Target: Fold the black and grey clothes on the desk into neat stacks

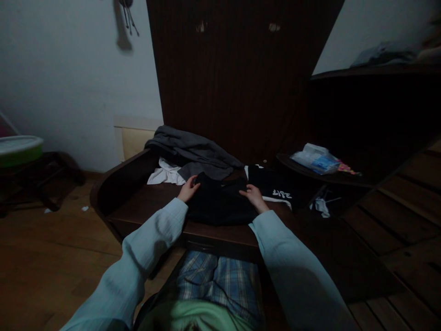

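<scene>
A black garment (220, 204), perhaps a top with a small label at its upper edge, lies folded on the dark wooden tabletop (138, 202). At its upper left corner my left hand (188, 190) is closed, thumb and fingers pinching the cloth. My right hand (254, 197) pinches the upper right side in the same way. Just beyond my right hand lies a folded black-and-white garment (265, 181) with white lettering. A dark grey garment (193, 149) is heaped behind the black one, beside a crumpled white cloth (166, 173).
A raised curved side (103, 188) bounds the table on the left. To the right, a rounded shelf (292, 166) bears a plastic packet (315, 158). A tall dark panel (234, 82) rises behind. A green-and-white tub (20, 149) sits on a low stool at far left.
</scene>
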Demonstrator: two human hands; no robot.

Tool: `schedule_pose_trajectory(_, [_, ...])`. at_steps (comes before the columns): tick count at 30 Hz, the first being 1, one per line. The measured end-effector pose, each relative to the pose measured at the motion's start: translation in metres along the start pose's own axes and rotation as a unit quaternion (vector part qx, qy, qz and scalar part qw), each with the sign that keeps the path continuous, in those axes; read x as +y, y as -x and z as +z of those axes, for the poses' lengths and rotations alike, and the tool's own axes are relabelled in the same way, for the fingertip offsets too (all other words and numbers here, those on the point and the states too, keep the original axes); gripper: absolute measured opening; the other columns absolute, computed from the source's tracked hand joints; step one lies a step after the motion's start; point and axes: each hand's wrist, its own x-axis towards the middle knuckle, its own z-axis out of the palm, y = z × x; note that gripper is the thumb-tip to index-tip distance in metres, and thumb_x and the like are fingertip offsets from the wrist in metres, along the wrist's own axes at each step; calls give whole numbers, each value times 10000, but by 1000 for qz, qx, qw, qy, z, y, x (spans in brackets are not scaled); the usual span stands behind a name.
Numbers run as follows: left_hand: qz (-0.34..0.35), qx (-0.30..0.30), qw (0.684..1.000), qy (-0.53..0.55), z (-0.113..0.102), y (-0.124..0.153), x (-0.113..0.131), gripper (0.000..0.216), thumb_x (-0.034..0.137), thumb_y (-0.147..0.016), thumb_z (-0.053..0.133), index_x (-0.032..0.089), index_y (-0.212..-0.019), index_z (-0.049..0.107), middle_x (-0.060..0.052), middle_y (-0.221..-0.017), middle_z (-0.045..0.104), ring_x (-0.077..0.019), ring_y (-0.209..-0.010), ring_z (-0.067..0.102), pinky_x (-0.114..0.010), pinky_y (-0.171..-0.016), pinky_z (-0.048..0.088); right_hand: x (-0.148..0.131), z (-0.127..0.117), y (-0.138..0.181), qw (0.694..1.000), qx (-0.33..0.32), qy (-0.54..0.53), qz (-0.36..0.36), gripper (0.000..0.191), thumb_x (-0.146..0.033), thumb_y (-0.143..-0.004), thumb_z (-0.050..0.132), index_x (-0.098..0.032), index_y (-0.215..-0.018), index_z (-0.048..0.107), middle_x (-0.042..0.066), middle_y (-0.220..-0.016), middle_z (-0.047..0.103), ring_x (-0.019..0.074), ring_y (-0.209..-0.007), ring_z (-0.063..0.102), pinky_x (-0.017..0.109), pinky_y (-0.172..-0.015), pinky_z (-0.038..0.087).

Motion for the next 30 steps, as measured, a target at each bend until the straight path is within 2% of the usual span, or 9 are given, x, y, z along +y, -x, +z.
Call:
schedule_pose_trajectory(9, [-33, -24, 999, 20, 1, 4, 7, 504, 275, -652, 644, 145, -1112, 487, 71, -527, 455, -72, -451, 441, -188, -476, 382, -1, 3, 3, 1000, 3, 26, -12, 257, -252, -518, 656, -202, -659, 447, -56, -540, 528, 131, -546, 538, 242, -529, 410])
schedule_pose_trajectory(14, [-48, -10, 999, 15, 1, 7, 14, 464, 267, -646, 637, 130, -1073, 518, 72, -500, 438, -69, -436, 428, -171, -432, 342, -11, 1, 9, 996, 22, 80, -35, 218, -305, -553, 631, -196, -654, 472, -41, -552, 531, 144, -580, 542, 252, -567, 412])
schedule_pose_trajectory(17, [-54, -28, 998, 32, -1, 7, 15, 442, 268, -669, 607, 137, -1082, 523, 63, -504, 459, -73, -435, 437, -171, -428, 338, -18, -1, 15, 991, 39, 121, -35, 205, -354, -591, 601, -191, -671, 506, -23, -563, 537, 161, -613, 549, 268, -608, 415])
schedule_pose_trajectory(20, [-38, -40, 997, 45, -1, 7, 15, 440, 277, -668, 607, 150, -1082, 532, 59, -503, 468, -79, -437, 451, -176, -434, 352, -23, -2, 19, 988, 37, 146, -24, 179, -273, -606, 588, -183, -752, 537, -16, -602, 559, 163, -650, 559, 267, -641, 417])
schedule_pose_trajectory(24, [-13, -22, 1000, 12, 0, 8, 15, 461, 313, -655, 626, 142, -1076, 551, 48, -509, 486, -92, -460, 470, -196, -463, 387, -27, -3, 22, 992, 10, 130, 5, 293, -168, -587, 601, -162, -871, 529, -5, -687, 588, 145, -684, 570, 246, -655, 425])
schedule_pose_trajectory(27, [-11, -29, 999, -15, -1, 16, 20, 518, 353, -673, 609, 137, -1135, 522, 30, -555, 524, -107, -509, 499, -213, -509, 414, -28, -5, 29, 993, 15, 119, 21, 283, -240, -635, 600, -152, -894, 527, 6, -676, 587, 145, -665, 569, 241, -619, 430])
schedule_pose_trajectory(30, [-14, -66, 998, -18, -6, 33, 29, 580, 394, -692, 583, 147, -1203, 466, -4, -678, 588, -131, -615, 545, -228, -581, 436, -27, -9, 42, 994, 4, 102, 38, 315, -341, -695, 555, -150, -943, 516, 8, -636, 579, 139, -548, 543, 236, -488, 408])
